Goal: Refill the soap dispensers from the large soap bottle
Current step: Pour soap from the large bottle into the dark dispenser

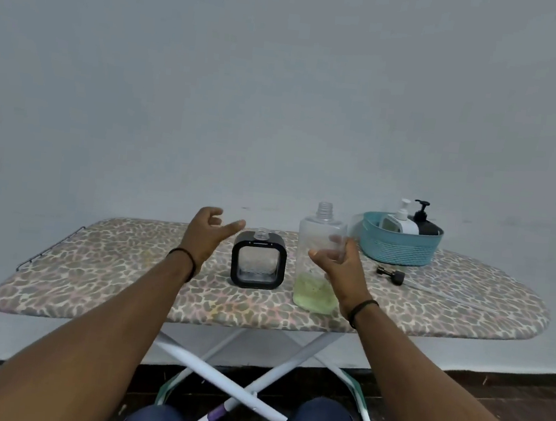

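The large clear soap bottle (pixel 320 249) stands uncapped on the ironing board (pixel 127 263), with a little yellow-green soap at its bottom. My right hand (pixel 342 268) wraps its right side, thumb in front and fingers showing through the plastic behind. A black square dispenser (pixel 259 259) with a clear window and an open neck stands just left of the bottle. My left hand (pixel 207 233) hovers beside the dispenser's upper left, fingers loosely curled, holding nothing. A black pump head (pixel 390 275) with its clear tube lies on the board to the right.
A teal basket (pixel 399 250) at the back right holds a white pump dispenser (pixel 400 221) and a black pump dispenser (pixel 423 222). The board has a leopard-print cover and crossed white legs (pixel 218 372). A plain wall stands close behind it.
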